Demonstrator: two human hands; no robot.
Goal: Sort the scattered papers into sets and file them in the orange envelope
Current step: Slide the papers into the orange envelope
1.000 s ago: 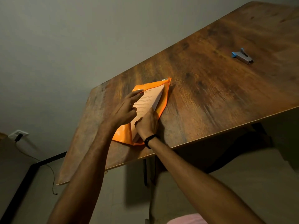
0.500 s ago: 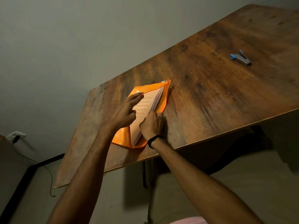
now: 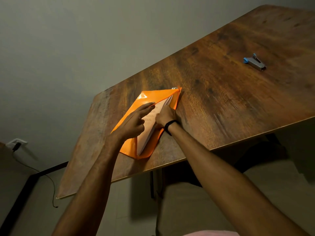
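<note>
Head view: a person's two bare forearms reach up from the bottom of the frame to a wooden table (image 3: 221,103).
Orange envelope (image 3: 150,97): lies flat on the table just left of frame centre, near the table's lower edge, its mouth open along the right side.
Papers (image 3: 146,135): a printed stack sits partly inside the envelope's mouth, with its lower corner still showing.
Left hand (image 3: 134,124): index finger straight along the raised edge of the envelope's top sheet, other fingers curled; whether it pinches the sheet cannot be told.
Right hand (image 3: 166,114): grips the papers at their right edge, thumb on the top page, fingers hidden behind the stack.
Wristband (image 3: 170,125): black, on the right wrist.
Stapler (image 3: 254,63): grey with a blue end, upper right of the frame, well apart from the envelope.
Wall outlet (image 3: 16,143): left edge of the frame, with a cable (image 3: 51,183) hanging below it.
</note>
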